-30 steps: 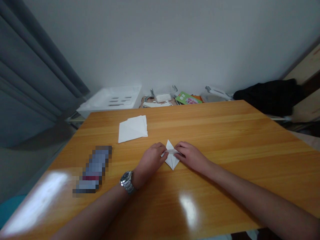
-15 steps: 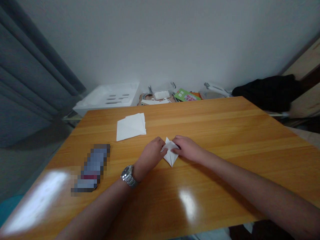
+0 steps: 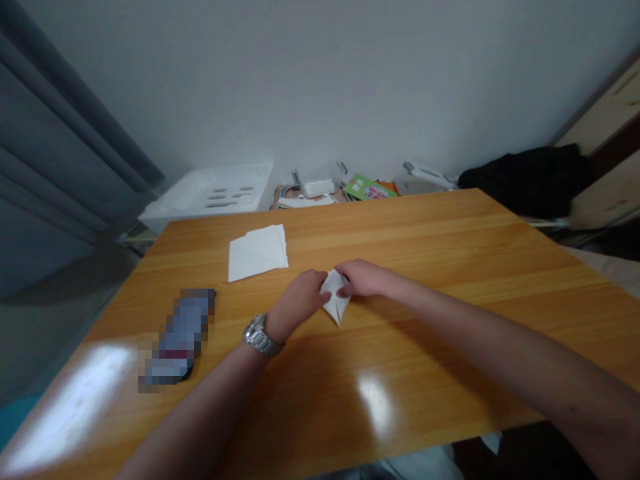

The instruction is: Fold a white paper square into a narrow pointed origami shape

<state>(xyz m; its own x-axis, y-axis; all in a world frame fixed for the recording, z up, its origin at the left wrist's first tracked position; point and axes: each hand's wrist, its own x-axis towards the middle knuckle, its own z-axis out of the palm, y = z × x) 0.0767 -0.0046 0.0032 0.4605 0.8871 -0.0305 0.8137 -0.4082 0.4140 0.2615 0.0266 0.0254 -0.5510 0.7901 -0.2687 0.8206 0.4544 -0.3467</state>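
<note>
A small white folded paper (image 3: 336,300) lies near the middle of the wooden table, one point facing me with a slit running up from it. My left hand (image 3: 301,298) grips its left edge, the thumb resting on top. From the right, my right hand (image 3: 361,278) pinches the upper right edge, thumb pressed on the paper and fingers curled behind it. A silver watch circles my left wrist. Farther back and to the left, a stack of white paper sheets (image 3: 257,253) lies flat on the table.
A blurred-out phone-like object (image 3: 183,337) lies on the left of the wooden table (image 3: 425,247). Beyond the far edge are a white plastic tray (image 3: 215,190), a green booklet (image 3: 369,187), a white box (image 3: 320,188) and black cloth (image 3: 530,179).
The right hand has shifted up and left around the paper's upper edge. The paper's top tip, sticking up before, now appears lowered or covered. The whole view has shifted slightly.
</note>
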